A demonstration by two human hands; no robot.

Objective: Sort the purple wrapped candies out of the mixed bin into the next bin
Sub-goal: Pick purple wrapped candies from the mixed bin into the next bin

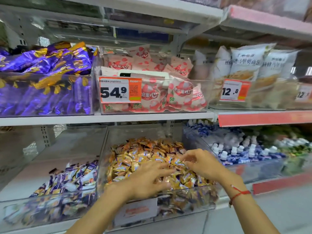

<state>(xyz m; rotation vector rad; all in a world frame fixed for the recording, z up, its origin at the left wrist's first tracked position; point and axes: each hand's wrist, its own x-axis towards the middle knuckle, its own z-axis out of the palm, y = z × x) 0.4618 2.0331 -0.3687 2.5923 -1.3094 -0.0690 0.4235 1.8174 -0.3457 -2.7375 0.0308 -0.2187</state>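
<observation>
Glossy clear plastic mixed bin (pixel 168 202) holds shiny gold foil-wrapped candies (pixel 145 154); the left clear plastic bin (pixel 50 210) holds glossy purple-and-white wrappers (pixel 70 178). Smooth white painted shelf (pixel 108 118); matt paper price tag (pixel 120 90).

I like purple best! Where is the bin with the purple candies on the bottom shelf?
In the head view, the purple candy bin sits low on the left, right beside the mixed bin of orange candies where both hands are digging.

red string bracelet (pixel 238 194), right wrist
</observation>
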